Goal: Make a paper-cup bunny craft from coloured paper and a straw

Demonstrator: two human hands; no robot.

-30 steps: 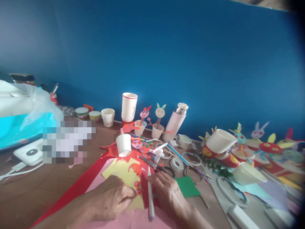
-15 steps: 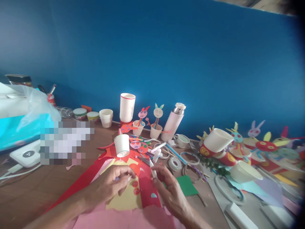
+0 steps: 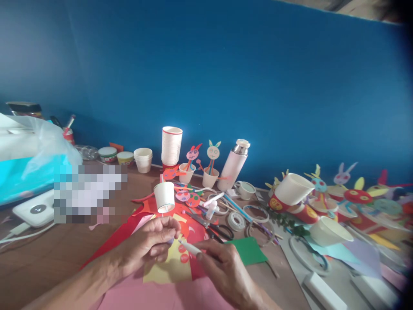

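Note:
My right hand [image 3: 222, 265] grips a slim white tube with a narrow tip [image 3: 189, 247], which points left toward my other hand. My left hand [image 3: 158, 237] is closed in a pinch on a small purple piece [image 3: 171, 241], mostly hidden by the fingers. Tube tip and left fingertips are close together, and I cannot tell whether they touch. Beneath them lies yellow paper [image 3: 164, 273] with small red discs [image 3: 184, 258] on it. Black-handled scissors [image 3: 222, 232] rest beyond my right hand. An upturned white paper cup [image 3: 164, 196] stands just beyond my left hand.
Pink paper [image 3: 155, 297] covers the front. Behind are stacked paper cups [image 3: 172, 146], paper rabbit figures in cups [image 3: 213, 153] and a pink thermos [image 3: 234, 168]. Tape [image 3: 236, 221] and green paper [image 3: 248, 251] lie right. More cup figures [image 3: 358, 196] crowd the far right.
My right hand has swung the white tube from pointing up to pointing left, closer to my left hand. My left hand has turned and risen slightly. The scissors' handles have come into view.

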